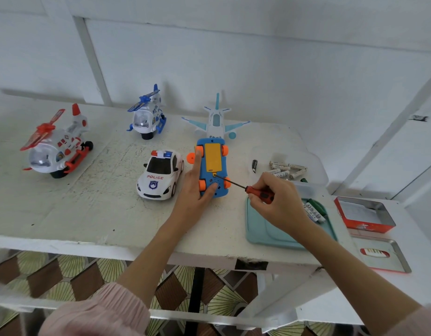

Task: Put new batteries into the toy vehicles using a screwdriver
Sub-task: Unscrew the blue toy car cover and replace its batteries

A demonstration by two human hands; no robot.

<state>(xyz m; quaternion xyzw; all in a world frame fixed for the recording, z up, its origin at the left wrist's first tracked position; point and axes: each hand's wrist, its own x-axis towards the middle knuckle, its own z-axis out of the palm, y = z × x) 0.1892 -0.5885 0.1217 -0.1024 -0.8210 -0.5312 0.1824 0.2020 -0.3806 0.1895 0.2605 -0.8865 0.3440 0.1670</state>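
At frame centre the blue toy car (212, 167) lay belly-up on the desk (88, 214), left hand (197, 187) steadying it, right hand (274, 202) gripping the screwdriver (246, 187) at its yellow cover (212, 157); cover still shut, other toys apparently untouched.

My one view rides on the head, close above the near edge of the table (64, 214), facing forward and steeply down, far wall (258, 57) beyond.

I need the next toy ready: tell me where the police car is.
In the head view the police car stands upright on the table, left of centre, just left of the left hand and the upturned blue car.
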